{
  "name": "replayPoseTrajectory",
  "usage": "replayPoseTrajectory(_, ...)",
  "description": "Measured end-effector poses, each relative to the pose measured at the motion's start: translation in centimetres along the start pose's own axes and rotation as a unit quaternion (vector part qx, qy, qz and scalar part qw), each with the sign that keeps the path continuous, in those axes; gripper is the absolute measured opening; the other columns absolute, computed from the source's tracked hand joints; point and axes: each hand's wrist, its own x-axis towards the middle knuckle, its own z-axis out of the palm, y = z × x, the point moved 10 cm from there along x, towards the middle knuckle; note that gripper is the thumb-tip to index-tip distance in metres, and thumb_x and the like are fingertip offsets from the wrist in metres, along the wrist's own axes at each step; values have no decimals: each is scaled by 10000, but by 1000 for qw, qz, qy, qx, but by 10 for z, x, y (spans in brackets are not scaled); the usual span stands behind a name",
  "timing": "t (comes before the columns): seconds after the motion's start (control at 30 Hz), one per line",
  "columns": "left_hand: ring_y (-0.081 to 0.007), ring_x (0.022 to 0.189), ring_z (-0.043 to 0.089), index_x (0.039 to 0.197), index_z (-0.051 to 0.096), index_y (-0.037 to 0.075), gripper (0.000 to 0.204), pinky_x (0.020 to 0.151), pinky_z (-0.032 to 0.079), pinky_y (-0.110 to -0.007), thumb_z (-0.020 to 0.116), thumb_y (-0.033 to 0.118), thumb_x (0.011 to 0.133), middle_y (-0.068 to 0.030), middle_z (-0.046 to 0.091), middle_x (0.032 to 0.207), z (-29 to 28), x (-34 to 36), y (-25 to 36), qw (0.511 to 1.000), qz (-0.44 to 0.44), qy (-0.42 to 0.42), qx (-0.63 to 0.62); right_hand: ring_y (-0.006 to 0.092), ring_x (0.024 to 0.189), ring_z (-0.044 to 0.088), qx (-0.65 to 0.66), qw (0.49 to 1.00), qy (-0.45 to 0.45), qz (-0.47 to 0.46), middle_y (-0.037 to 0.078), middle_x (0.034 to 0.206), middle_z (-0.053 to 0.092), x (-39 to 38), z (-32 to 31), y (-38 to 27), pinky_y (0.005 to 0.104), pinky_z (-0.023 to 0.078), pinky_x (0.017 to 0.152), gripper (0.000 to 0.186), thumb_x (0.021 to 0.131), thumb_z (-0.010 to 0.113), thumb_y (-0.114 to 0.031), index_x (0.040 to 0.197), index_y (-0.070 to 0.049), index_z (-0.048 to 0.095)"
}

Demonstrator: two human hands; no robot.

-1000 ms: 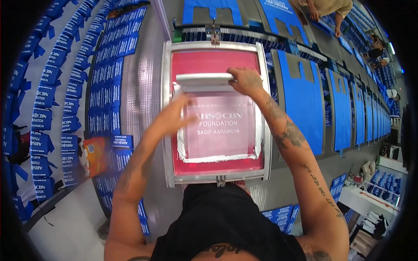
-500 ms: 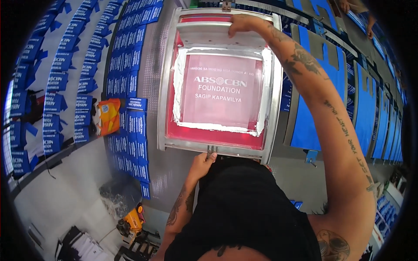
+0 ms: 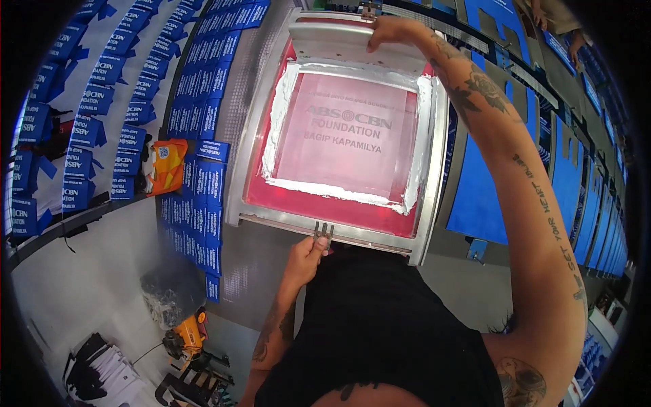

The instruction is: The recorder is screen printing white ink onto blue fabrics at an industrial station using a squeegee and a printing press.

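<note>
Blue printed pieces (image 3: 102, 102) lie in overlapping rows across the upper left of the frame, spread flat and apart from the press, probably so fresh ink can dry untouched; another strip of them (image 3: 196, 203) runs down just beside the frame's left edge. An orange packet (image 3: 165, 165) sits between the two lots. At lower left a dark bag (image 3: 169, 292) and an orange tool (image 3: 186, 336) rest on the floor, out of the way. In the centre stands the screen (image 3: 346, 136), an aluminium frame with pink mesh taped white round a lettered stencil. The left hand (image 3: 306, 254), at lower centre, is closed around the small metal clamp (image 3: 323, 232) on the near rail, a natural place to lift or steady the frame. The right hand (image 3: 393, 30), at top centre, reaches across with fingers curled over the squeegee (image 3: 352, 42) parked at the far end of the screen, apparently holding it clear of the stencil. To the right, blue shirts (image 3: 475, 197) lie stretched on boards along the long surface (image 3: 441, 258), lined up in a row toward the upper right.
</note>
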Motion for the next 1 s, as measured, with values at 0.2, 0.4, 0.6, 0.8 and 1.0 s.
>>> replayPoseTrajectory(0.2, -105, 564, 527, 847, 635, 9, 420, 534, 421, -276, 486, 376, 987, -33, 602, 652, 14, 10, -36, 999, 26, -29, -20, 309, 883, 654, -48, 998, 36, -15, 172, 934, 695, -25, 20, -18, 383, 496, 823, 520, 649, 710, -252, 1134, -69, 661)
replayPoseTrajectory(0.4, -184, 628, 597, 747, 661, 12, 497, 638, 461, -338, 486, 415, 980, -107, 648, 681, 22, 25, -39, 992, 40, -123, 0, 361, 968, 637, -123, 984, 118, 50, 182, 985, 680, -95, 68, -48, 465, 506, 833, 386, 711, 575, -106, 1086, -114, 665)
replayPoseTrajectory(0.6, -240, 687, 630, 748, 660, 25, 553, 663, 469, -370, 445, 480, 978, -137, 646, 688, 23, 31, -28, 976, 67, -200, 51, 317, 843, 624, -124, 979, 162, 20, 114, 882, 633, -204, 145, -145, 454, 509, 724, 263, 693, 603, -45, 948, -103, 629)
replayPoseTrajectory(0.8, -294, 662, 620, 748, 679, 47, 573, 698, 481, -398, 413, 499, 979, -142, 629, 654, 29, 32, -26, 962, 92, -225, 122, 235, 808, 590, -178, 959, 220, 17, 25, 867, 598, -295, 203, -229, 388, 469, 670, 369, 634, 659, -38, 982, -140, 594)
replayPoseTrajectory(1.0, -345, 726, 654, 780, 692, 30, 497, 755, 499, -417, 478, 441, 957, -161, 665, 725, -28, 47, 33, 923, 97, -270, 257, 270, 766, 660, -35, 977, 153, 143, 104, 903, 692, -278, 158, -148, 393, 524, 702, 312, 759, 690, -140, 1058, -64, 644)
